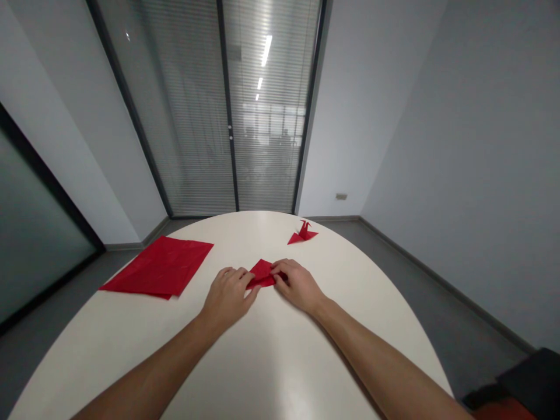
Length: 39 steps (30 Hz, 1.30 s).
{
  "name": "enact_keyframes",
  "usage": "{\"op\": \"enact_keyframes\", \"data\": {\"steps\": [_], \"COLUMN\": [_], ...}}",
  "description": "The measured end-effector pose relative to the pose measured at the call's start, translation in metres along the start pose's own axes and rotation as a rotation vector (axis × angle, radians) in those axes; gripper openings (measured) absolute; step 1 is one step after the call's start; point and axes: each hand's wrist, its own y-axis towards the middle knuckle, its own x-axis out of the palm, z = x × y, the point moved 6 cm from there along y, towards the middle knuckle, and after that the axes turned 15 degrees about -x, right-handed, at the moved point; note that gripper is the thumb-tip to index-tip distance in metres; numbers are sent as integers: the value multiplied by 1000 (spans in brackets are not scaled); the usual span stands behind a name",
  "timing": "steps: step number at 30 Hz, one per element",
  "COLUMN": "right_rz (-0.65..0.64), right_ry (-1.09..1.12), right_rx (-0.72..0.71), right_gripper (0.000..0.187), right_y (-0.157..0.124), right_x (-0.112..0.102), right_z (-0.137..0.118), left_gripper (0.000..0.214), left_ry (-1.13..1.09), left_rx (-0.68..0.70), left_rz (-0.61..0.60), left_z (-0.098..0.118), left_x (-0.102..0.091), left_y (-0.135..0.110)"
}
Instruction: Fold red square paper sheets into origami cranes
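Observation:
A small piece of folded red paper (262,270) lies on the table between my two hands, one corner pointing away from me. My left hand (228,294) grips its left edge, thumb in front and fingers over the top. At the right edge, my right hand (298,284) pinches the paper between thumb and curled fingers. The fingertips cover both side corners. Beyond my right hand stands a folded red paper crane (303,233). Larger sheets of red paper (164,267) lie flat, slightly creased, to the left of my left hand.
The round white table (245,361) has its far edge near a glass partition with blinds (266,169). A dark object (525,379) with a reddish part sits on the floor side at lower right. Grey walls (481,146) rise on the right.

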Motion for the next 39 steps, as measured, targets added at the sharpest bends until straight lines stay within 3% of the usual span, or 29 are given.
{"op": "enact_keyframes", "data": {"steps": [7,11,18,24,33,39], "right_rz": [80,153,264,90,-99,-190], "right_ry": [-20,51,301,366,209,150], "right_rx": [-94,-117,18,-20,-89,-94], "right_gripper": [22,35,62,73,70,58], "right_y": [4,4,-2,-2,-4,-3], "right_x": [-10,-13,-5,6,10,12], "right_z": [-14,-14,3,-3,-7,-9], "left_gripper": [20,24,31,36,17,22], "left_ry": [-63,-104,-434,-792,-619,-528], "left_rx": [-87,-198,-452,-492,-502,-437], "left_rz": [1,4,0,-53,-29,-16], "left_z": [-5,-13,-29,-34,-43,-43], "left_x": [-1,-1,4,16,19,23], "left_y": [1,2,4,6,7,8]}}
